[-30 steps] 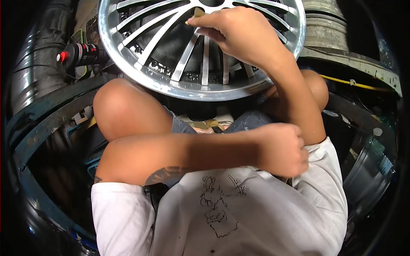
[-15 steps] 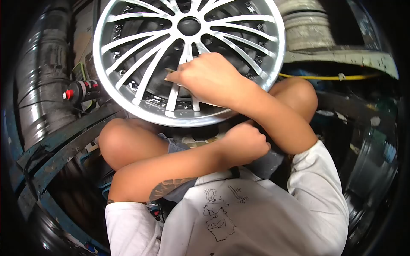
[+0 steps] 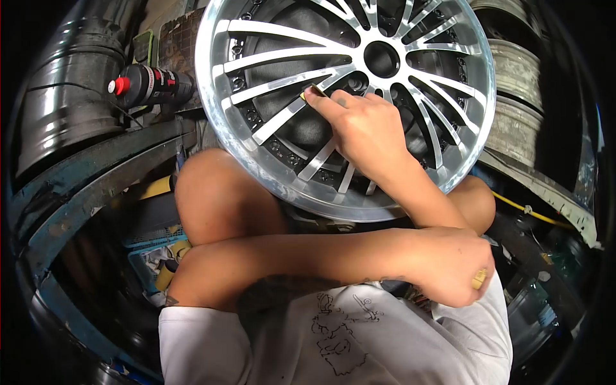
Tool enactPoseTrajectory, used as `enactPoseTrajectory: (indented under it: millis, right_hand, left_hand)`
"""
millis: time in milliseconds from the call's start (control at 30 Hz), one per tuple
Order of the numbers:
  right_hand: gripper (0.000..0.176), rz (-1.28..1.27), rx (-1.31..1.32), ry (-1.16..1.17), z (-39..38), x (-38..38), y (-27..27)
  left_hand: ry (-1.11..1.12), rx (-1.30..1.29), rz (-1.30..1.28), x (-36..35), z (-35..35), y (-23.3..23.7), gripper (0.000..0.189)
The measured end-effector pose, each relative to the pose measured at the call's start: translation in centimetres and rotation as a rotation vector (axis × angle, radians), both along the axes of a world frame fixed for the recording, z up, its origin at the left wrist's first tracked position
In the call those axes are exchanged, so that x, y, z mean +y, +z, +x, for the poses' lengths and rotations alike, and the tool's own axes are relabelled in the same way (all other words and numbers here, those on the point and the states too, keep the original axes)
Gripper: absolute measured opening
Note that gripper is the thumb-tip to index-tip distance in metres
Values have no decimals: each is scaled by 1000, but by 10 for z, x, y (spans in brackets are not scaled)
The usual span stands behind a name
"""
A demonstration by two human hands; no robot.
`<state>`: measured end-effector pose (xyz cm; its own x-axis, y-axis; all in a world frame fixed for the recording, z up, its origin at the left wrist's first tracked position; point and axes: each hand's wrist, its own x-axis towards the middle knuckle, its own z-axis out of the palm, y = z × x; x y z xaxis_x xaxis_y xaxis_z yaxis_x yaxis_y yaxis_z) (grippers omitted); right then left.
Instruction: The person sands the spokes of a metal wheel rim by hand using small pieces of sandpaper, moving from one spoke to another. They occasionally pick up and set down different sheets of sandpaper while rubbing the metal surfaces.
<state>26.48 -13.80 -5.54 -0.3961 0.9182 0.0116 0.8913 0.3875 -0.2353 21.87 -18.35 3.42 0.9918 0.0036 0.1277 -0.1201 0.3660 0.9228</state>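
A large silver multi-spoke wheel rim (image 3: 234, 138) lies face up in front of me, over my knees. My right hand (image 3: 369, 128) reaches onto its spokes, with the thumb and fingers closed on a small yellow-and-dark strip (image 3: 312, 92) held at one spoke. My left arm crosses below the right forearm. At its end, my left hand (image 3: 452, 266) is curled into a fist in front of the shirt, and a small yellow piece (image 3: 479, 278) shows between its fingers.
A dark bottle with a red cap (image 3: 154, 85) lies left of the rim. More metal wheels (image 3: 70, 96) stand at the left and stacked ones (image 3: 516, 102) at the right. A blue basket (image 3: 144, 260) holds yellow rolls. A yellow cable (image 3: 532, 212) runs at the right.
The view has shifted, and the rim appears farther right and lower. My right hand has moved to another spot on the spokes. My left hand has moved right, and its yellow piece now shows.
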Motion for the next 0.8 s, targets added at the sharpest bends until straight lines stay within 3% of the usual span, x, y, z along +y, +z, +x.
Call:
enactPoseTrajectory:
  millis: [100, 233, 333, 533, 800]
  right_hand:
    - [54, -33, -75, -9, -2, -2, 7]
    - [53, -85, 83, -114, -2, -4, 1]
    - [49, -126, 144, -108, 0, 8, 6]
    - [46, -115, 130, -109, 1, 4, 4]
    - [52, -47, 102, -98, -2, 0, 18]
  left_hand:
    - [174, -18, -23, 11, -4, 6, 21]
    - [701, -26, 352, -3, 5, -5, 13]
    - [847, -19, 577, -4, 8, -11, 10]
    - [888, -105, 975, -12, 12, -21, 13]
    - [863, -177, 972, -19, 14, -24, 15]
